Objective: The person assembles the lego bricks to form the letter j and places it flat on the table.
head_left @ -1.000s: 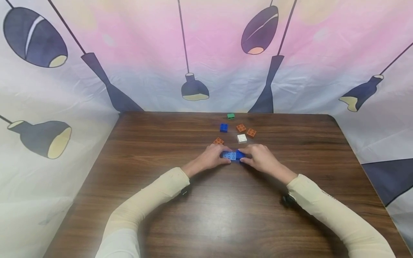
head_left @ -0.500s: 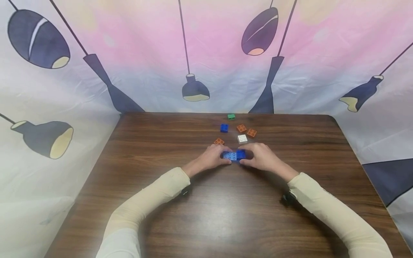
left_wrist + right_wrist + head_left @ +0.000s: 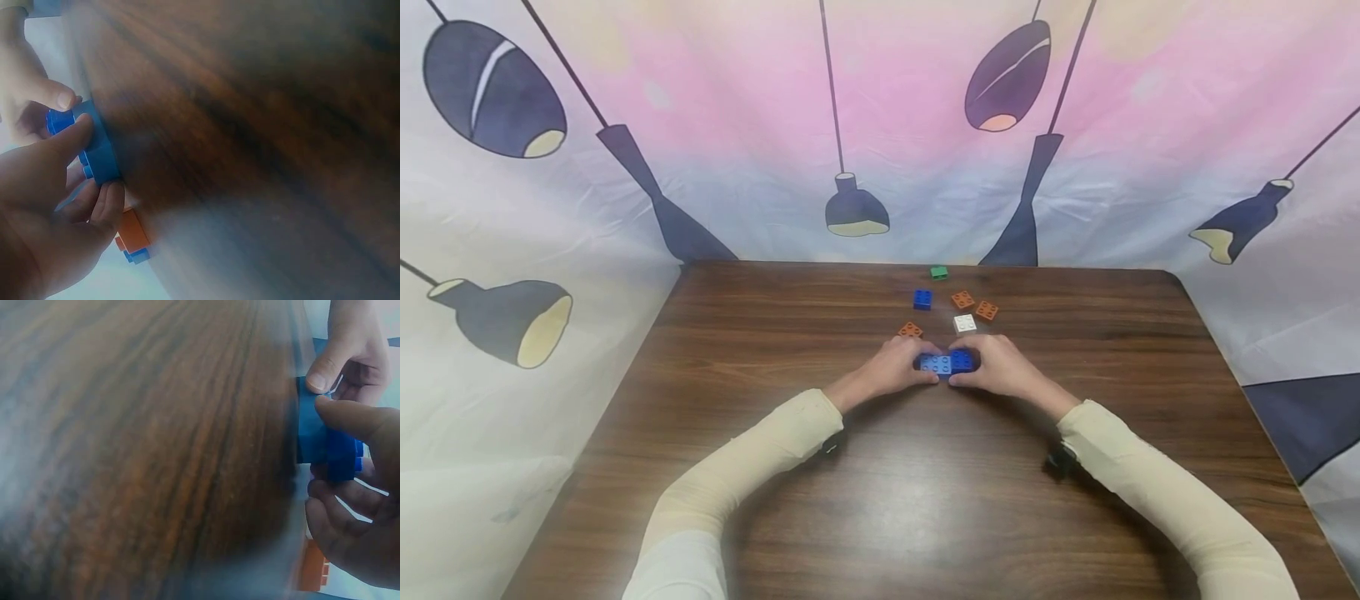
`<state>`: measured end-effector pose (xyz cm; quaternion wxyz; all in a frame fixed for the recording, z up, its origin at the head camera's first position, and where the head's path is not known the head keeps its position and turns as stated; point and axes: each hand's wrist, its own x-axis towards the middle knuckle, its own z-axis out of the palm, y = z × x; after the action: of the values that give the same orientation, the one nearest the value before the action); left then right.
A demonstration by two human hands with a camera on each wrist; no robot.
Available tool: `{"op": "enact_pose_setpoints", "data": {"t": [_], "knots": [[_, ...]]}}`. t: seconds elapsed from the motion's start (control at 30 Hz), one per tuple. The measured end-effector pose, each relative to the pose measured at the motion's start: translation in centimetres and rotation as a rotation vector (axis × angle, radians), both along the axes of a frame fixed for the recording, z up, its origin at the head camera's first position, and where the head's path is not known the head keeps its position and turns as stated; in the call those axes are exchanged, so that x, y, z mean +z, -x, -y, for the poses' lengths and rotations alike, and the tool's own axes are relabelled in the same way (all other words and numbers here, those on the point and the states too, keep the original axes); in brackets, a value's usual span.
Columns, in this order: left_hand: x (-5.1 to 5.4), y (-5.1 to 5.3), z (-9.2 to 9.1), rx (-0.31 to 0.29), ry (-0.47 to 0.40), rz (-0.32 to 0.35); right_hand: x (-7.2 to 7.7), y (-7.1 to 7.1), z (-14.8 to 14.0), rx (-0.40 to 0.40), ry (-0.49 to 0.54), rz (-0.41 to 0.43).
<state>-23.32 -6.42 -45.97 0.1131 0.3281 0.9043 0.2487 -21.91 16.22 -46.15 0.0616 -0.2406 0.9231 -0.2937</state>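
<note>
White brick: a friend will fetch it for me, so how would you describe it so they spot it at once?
On the brown wood-grain table, look just beyond the person's right hand. The white brick sits there, nearer the person than two orange bricks; it is the only white one.

Bright and fairly even in the head view, with 1 pale glare on the table [image 3: 880, 500] and soft shadows along the inner sides of both sleeves [image 3: 760, 442]. Dimmer and hazy in the 2 wrist views, blurred across the wood, washed out toward white beyond.
</note>
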Motion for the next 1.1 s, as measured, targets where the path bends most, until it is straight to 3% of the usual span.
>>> {"op": "enact_pose_setpoints", "data": {"t": [0.27,0.43,0.6,0.73,0.87,1.1], "knots": [[0.0,0.1,-0.1,-0.01,0.0,-0.015,-0.6,0.2,0.0,-0.016,0.01,0.011],[0.6,0.3,0.3,0.006,-0.01,-0.022,-0.8,0.3,0.1,-0.021,0.017,0.004],[1.9,0.9,1.2,0.099,-0.072,-0.035,-0.7,0.4,0.1,-0.021,0.01,0.011],[2.6,1.5,1.6,0.192,-0.093,-0.1,-0.6,0.4,0.0,-0.025,-0.006,0.014],[2.3,1.9,1.8,0.265,-0.056,-0.132,-0.7,0.5,0.0,-0.023,-0.012,0.017],[0.6,2.5,1.9,0.314,0.0,-0.093,-1.1,0.6,-0.1,-0.021,-0.011,0.008]]}}
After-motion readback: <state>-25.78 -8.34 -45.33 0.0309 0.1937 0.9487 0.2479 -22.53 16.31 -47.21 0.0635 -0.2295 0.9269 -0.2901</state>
